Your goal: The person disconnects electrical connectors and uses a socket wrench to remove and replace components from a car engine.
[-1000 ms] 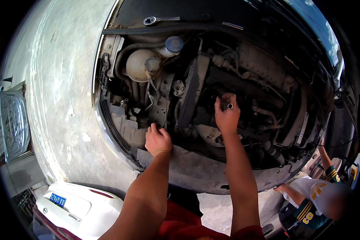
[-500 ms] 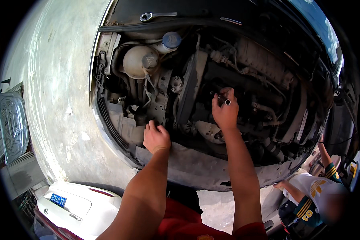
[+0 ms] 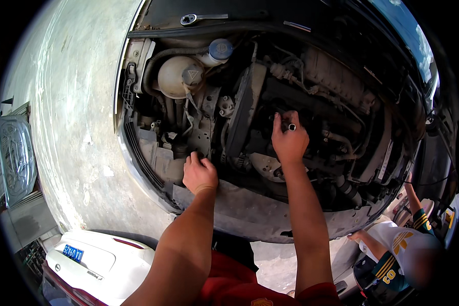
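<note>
My right hand [image 3: 290, 143] is over the middle of a car engine [image 3: 278, 97], its fingers curled round a small metal socket [image 3: 291, 127]. The socket's shiny round end pokes out between the fingers; the rest of it is hidden. Further left, my left hand [image 3: 200, 174] is closed at the front edge of the engine bay, beside a grey plastic cover [image 3: 171, 170]. Its fingertips are tucked out of sight, so I cannot make out what they grip. A dark upright panel [image 3: 245, 112] stands between the two hands.
A ratchet wrench [image 3: 204, 18] and a thin metal bar [image 3: 297, 26] lie along the far ledge. A round coolant tank [image 3: 176, 77] and a blue cap [image 3: 221, 49] are at the far left. Another person [image 3: 392, 250] is at the lower right; a white car [image 3: 104, 260] stands at the lower left.
My right hand has turned slightly, and the socket's end has shifted a little up and to the right. My left hand stays in place.
</note>
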The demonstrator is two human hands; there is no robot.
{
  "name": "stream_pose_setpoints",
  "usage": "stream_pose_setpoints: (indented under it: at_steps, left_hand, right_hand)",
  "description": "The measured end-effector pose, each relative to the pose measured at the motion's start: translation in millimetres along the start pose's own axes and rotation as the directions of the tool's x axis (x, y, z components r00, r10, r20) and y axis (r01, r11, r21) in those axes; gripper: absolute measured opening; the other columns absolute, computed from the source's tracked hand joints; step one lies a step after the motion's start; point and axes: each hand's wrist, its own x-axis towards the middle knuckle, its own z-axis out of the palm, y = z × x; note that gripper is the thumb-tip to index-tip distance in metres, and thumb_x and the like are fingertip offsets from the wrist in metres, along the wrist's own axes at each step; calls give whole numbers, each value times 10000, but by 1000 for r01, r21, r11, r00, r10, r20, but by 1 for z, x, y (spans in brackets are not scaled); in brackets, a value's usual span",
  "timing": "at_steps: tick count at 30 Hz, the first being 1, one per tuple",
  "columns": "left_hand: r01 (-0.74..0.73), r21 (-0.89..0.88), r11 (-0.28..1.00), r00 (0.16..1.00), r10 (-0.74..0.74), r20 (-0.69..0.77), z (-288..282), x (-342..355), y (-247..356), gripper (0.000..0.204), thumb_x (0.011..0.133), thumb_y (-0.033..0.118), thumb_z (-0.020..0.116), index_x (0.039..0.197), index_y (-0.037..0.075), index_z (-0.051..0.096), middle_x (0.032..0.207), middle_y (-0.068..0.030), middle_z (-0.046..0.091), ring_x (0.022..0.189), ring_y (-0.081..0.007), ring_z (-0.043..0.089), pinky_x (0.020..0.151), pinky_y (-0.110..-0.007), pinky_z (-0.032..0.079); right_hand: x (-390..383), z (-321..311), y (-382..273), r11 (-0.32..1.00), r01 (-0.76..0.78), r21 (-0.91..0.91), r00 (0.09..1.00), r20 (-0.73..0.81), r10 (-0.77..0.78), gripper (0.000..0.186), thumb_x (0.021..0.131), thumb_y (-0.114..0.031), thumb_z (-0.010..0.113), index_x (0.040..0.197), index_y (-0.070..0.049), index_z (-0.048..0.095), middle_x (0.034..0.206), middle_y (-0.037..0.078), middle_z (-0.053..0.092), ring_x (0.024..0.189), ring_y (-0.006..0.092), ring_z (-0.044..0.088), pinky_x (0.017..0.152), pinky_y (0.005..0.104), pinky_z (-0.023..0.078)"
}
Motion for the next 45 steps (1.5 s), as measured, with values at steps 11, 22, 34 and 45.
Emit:
stream_pose_setpoints:
  at_steps: [11, 22, 34, 45]
  left_hand:
    - [-2, -9, 1000, 1000, 1, -4, 0, -1, 2, 230, 896, 243, 528, 1052, 108, 632, 1036, -85, 672, 1001, -337, 650, 750, -517, 546]
    - [-13, -14, 1000, 1000, 13, -5, 1, 0, -1, 207, 898, 246, 528, 1028, 112, 617, 1026, -80, 668, 996, -328, 649, 742, -511, 544]
    - [-22, -9, 1000, 1000, 22, 4, 2, 0, -1, 222, 897, 248, 524, 1040, 110, 624, 1031, -78, 674, 989, -330, 650, 740, -507, 546]
    - [-10, 3, 1000, 1000, 10, 3, 0, 1, 2, 235, 897, 254, 529, 1054, 108, 627, 1039, -83, 668, 997, -332, 647, 734, -516, 544]
  right_hand:
    - [0, 3, -1, 995, -71, 71, 997, 21, 69, 193, 964, -208, 697, 1013, -80, 559, 773, 121, 706, 671, 359, 695, 595, 440, 542]
    - [2, -1, 1, 982, -67, 177, 995, 88, 52, 180, 939, -142, 710, 1041, -71, 580, 837, 108, 698, 805, 339, 695, 707, 457, 556]
    - [-2, 3, 0, 984, -76, 163, 995, 80, 64, 131, 933, -172, 704, 953, -98, 598, 770, 122, 700, 705, 345, 694, 597, 441, 539]
    - [-1, 2, -4, 983, -47, 176, 999, 5, 47, 129, 952, -185, 699, 936, -105, 599, 765, 97, 700, 696, 325, 698, 601, 430, 543]
